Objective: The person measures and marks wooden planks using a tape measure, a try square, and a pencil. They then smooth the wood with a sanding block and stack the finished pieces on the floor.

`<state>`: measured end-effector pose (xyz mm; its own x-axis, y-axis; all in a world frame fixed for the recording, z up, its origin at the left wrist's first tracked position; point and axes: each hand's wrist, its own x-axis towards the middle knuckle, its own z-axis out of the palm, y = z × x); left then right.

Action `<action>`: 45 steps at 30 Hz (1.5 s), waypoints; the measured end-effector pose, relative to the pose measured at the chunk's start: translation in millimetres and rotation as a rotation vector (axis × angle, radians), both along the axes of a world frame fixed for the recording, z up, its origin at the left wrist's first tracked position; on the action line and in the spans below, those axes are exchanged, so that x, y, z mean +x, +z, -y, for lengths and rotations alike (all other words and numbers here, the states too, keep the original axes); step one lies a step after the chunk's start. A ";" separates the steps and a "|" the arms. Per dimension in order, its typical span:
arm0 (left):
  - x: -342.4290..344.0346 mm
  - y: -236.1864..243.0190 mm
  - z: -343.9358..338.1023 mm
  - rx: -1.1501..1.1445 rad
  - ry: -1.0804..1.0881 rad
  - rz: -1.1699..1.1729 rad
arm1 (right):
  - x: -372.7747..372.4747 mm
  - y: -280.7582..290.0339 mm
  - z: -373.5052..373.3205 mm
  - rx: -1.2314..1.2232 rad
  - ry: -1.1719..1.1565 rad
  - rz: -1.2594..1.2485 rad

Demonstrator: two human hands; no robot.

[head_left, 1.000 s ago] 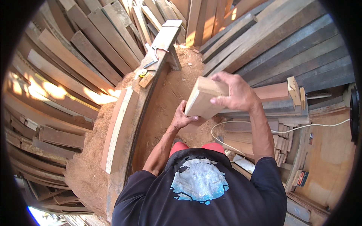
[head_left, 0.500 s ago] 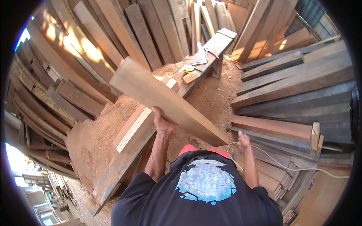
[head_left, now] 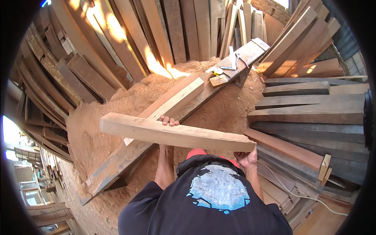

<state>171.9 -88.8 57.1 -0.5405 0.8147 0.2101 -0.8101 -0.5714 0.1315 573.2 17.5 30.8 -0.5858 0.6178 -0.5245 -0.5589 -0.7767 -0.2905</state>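
Observation:
A pale, planed wooden board [head_left: 184,135] spans crosswise in front of me, raised over the near side of a long, low bench [head_left: 113,166]. My left hand [head_left: 169,121] wraps it near the middle, fingertips curled over the far edge and the palm hidden behind the wood. At the board's right end my right hand [head_left: 246,158] is closed on the corner, thumb up against the end. Beneath the board's left half, a squared timber [head_left: 172,102] with a lighter face lies along the bench; the board hides part of it.
Farther up the bench are a yellow tape measure [head_left: 217,72], a small wood block [head_left: 218,80] and a try square [head_left: 232,60]. Sawdust [head_left: 94,125] covers the ground. Planks [head_left: 192,31] lean at the back; stacked beams [head_left: 309,113] lie right. A pale cord [head_left: 293,194] runs at lower right.
The board has swung from a steep slant to nearly crosswise, its left end coming down nearer me. My right hand, free before, now grips its right end. The view has shifted.

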 end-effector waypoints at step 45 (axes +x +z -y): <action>-47.6 -115.7 13.4 -0.763 0.810 0.742 | -306.8 -83.5 -273.5 0.353 0.725 0.804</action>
<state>124.4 -102.2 -58.6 -0.7113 -0.0061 -0.7029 -0.2986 -0.9026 0.3100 266.4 291.0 -52.6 -0.4378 0.4583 -0.7735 0.4351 -0.6449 -0.6283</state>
